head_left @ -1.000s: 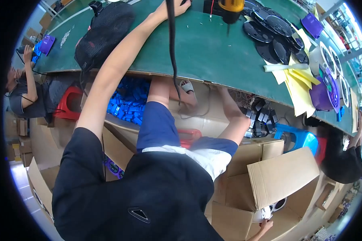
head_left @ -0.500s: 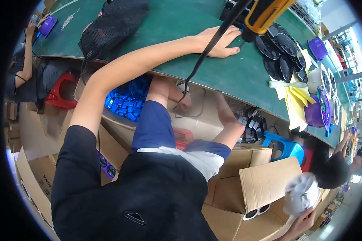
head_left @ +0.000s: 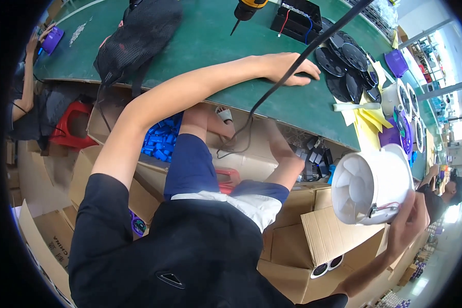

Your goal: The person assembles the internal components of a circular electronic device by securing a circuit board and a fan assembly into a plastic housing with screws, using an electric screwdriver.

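My left hand (head_left: 287, 69) lies on the green tabletop, fingers stretched out and holding nothing. Close to its fingertips is a pile of round black plastic discs (head_left: 354, 56). A thick black cord passes in front of this hand. Out to the right, my right hand (head_left: 409, 220) grips a white round fan housing (head_left: 390, 177) by its rim. Fan blades show inside the housing, and thin wires with a small metal part sit at its edge. Over the table hangs a yellow and black electric screwdriver (head_left: 249, 7), its bit pointing down.
A black mesh bag (head_left: 138, 41) lies at the table's left. An open black box with wires (head_left: 296, 21) stands at the back. Yellow sheets (head_left: 369, 126) and purple and white fan housings are on the right. An open carton (head_left: 339, 233) and blue parts (head_left: 161, 138) sit below.
My right hand has lifted the white fan housing up and toward the table. The hanging screwdriver has swung left and away. My left hand has slid slightly right and nearer the table edge.
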